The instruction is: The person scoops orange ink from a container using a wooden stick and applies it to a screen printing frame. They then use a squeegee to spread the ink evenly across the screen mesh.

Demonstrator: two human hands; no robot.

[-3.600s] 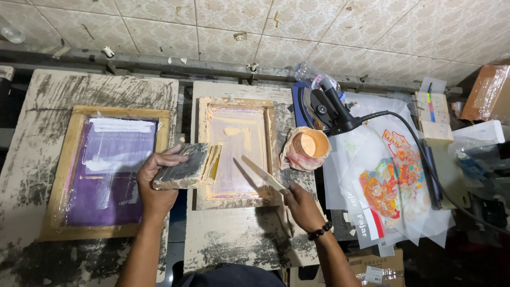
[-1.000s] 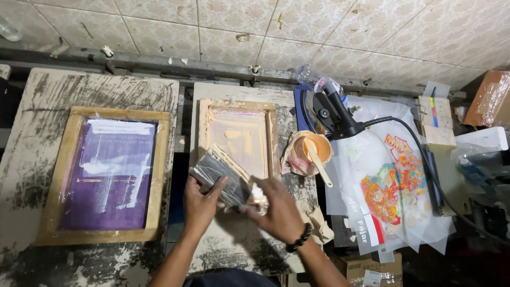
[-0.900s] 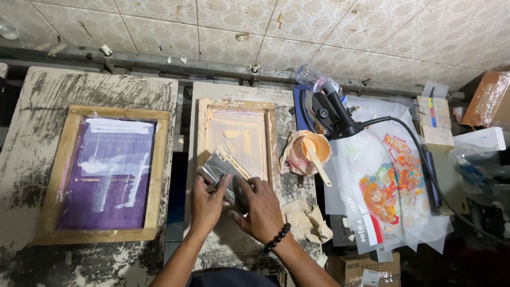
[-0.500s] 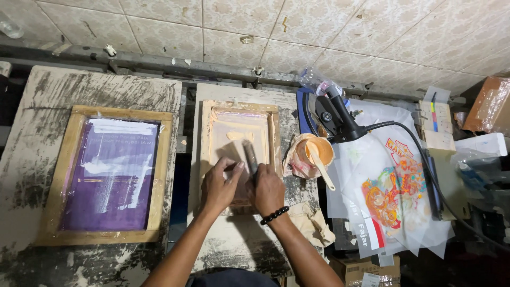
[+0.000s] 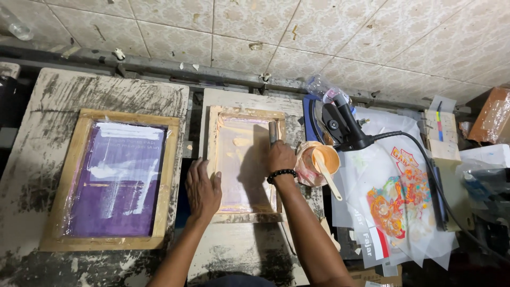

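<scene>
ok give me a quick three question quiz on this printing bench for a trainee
1. True or false: the left hand rests flat on the left rail of the small wooden screen frame.
2. The right hand holds the squeegee at which side of that frame? A) left B) right C) near edge
3. What sticks out of the cup of orange ink?

Key
1. True
2. B
3. A pale stirring stick, leaning toward the person.
</scene>
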